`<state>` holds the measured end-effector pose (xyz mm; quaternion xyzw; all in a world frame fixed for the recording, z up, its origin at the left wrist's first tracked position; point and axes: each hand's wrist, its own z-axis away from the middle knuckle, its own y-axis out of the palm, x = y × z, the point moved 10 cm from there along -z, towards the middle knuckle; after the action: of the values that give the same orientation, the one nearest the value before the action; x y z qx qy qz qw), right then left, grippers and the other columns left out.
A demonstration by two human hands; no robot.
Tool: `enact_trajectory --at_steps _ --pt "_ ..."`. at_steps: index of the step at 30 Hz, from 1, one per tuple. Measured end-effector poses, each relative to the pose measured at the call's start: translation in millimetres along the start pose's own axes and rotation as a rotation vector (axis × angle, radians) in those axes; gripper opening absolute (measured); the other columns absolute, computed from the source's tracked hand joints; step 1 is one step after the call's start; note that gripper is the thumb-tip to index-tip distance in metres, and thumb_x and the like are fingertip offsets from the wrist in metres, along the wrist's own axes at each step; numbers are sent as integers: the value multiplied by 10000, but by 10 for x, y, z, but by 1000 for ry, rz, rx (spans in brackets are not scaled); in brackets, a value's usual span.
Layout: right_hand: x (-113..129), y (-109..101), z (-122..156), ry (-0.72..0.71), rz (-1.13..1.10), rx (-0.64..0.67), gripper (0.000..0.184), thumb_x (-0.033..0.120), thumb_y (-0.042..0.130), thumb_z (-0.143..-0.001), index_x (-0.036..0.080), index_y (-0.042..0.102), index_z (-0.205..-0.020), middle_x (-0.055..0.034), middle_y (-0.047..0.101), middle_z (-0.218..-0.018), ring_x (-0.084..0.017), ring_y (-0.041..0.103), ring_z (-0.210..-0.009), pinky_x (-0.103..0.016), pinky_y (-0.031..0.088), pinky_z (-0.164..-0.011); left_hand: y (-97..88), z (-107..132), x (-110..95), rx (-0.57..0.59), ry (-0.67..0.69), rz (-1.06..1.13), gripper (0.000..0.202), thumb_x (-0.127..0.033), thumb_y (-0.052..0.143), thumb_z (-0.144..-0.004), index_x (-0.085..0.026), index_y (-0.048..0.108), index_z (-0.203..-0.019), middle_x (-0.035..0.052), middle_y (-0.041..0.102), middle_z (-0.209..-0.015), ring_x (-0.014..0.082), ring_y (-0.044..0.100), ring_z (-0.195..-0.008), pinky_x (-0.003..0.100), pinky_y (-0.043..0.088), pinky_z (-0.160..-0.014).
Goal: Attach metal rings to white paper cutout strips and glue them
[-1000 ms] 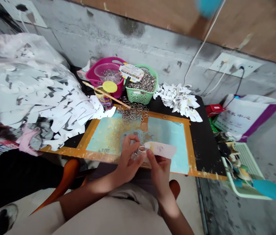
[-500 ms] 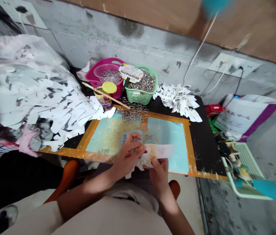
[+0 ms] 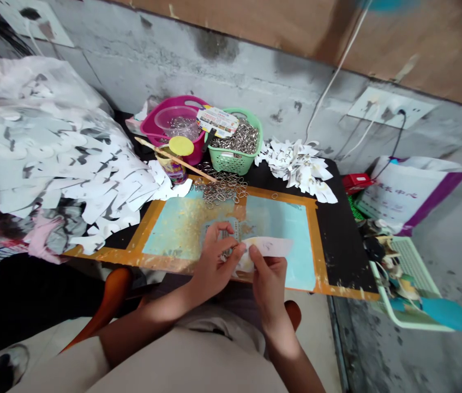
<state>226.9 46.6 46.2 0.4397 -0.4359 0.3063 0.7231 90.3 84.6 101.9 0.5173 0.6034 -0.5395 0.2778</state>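
Through this head camera I read the person's left hand point(image 3: 214, 256) as closed in a tight pinch, thumb and fingertips together on a small silver metal ring point(image 3: 228, 252), which the fingers partly hide. The right hand point(image 3: 269, 286) is clamped as well, its thumb pressing a white paper cut-out strip point(image 3: 267, 246) with a yellowish stain, the long end pointing away to the right. Ring and strip meet between the hands, above a scuffed teal-painted board with an orange taped border point(image 3: 283, 218), close to its lower edge.

For fine work like this, I judge that a short grip close to the paper's edge is best: thin paper creases easily, while stiff wire resists, so the fingers should stay near the contact point and the wrists steady.

Beyond the board, a tangle of loose oval silver rings point(image 3: 220, 188) lies on the black table point(image 3: 347, 240). Behind it sit a green plastic mesh basket point(image 3: 234, 162) heaped with more rings and a magenta plastic basin point(image 3: 153, 128) holding a clear bowl point(image 3: 173, 120). To the left, a large heap of white paper cut-outs point(image 3: 59, 158) spills toward the board, its pieces thin, jagged and flecked with dark marks. A smaller crumpled pile of white paper scraps point(image 3: 294, 169) lies on the right.
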Motion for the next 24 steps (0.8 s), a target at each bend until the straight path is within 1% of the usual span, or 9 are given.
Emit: enact_trajectory --at_steps 3,5,7,12,14,16,18,20,24 --pt "-28 10 3 49 -59 -28 229 390 811 -706 193 700 -742 -31 725 -751 -163 638 -651 -300 546 -665 54 -16 48 54 -24 65 386 -413 505 -964 -167 570 -674 82 484 -1084 223 478 -1092 354 384 -1012" --pt "-83 26 5 105 -141 2 226 373 834 -674 204 701 -745 -9 713 -719 -153 635 -625 -290 546 -647 99 -27 101 99 -57 142 404 -429 497 -964 -163 582 -672 83 485 -1085 223 490 -1067 358 401 -1000" --pt "-150 25 13 163 -213 59 279 375 857 -635 223 711 -818 -8 731 -794 -172 663 -675 -308 557 -661 127 -37 134 135 -80 193 407 -434 493 -964 -161 606 -685 80 483 -1074 222 497 -1055 357 407 -995" --pt "-257 -16 59 247 -316 200 544 586 786 -650 232 704 -1056 -67 729 -1076 -245 689 -903 -344 556 -662 126 -95 124 169 -86 197 441 -501 503 -951 -163 616 -691 71 486 -1045 212 518 -1010 353 420 -969" --pt "-254 -84 32 241 -292 152 499 588 732 -717 223 706 -1056 -57 741 -1007 -220 689 -854 -320 539 -656 156 -130 118 198 -80 199 519 -593 485 -931 -165 610 -665 76 509 -1011 222 524 -1002 362 438 -945" --pt "-243 -183 -39 243 -258 74 435 572 699 -764 201 716 -991 -37 739 -826 -189 677 -730 -303 521 -645 182 -168 107 215 -45 224 618 -694 398 -917 -172 632 -682 90 541 -958 250 521 -1039 390 442 -954" --pt "-203 -322 -172 232 -261 16 402 564 688 -782 199 707 -949 -7 695 -685 -172 653 -649 -297 506 -633 145 -209 135 169 -16 236 677 -726 296 -924 -182 674 -787 103 569 -970 266 524 -1067 422 428 -986" --pt "-108 -567 -376 162 -295 -44 375 569 672 -798 226 677 -952 21 666 -669 -165 651 -664 -296 502 -641 71 -239 228 105 -26 208 613 -661 288 -963 -195 683 -919 100 579 -1051 258 541 -1070 418 421 -1002" --pt "151 -1379 -735 -82 -236 -232 441 680 554 -828 240 576 -840 50 630 -705 -143 640 -712 -318 525 -700 -101 -252 464 53 -58 89 394 -500 396 -987 -206 659 -974 82 579 -1137 234 548 -1123 361 421 -1017"
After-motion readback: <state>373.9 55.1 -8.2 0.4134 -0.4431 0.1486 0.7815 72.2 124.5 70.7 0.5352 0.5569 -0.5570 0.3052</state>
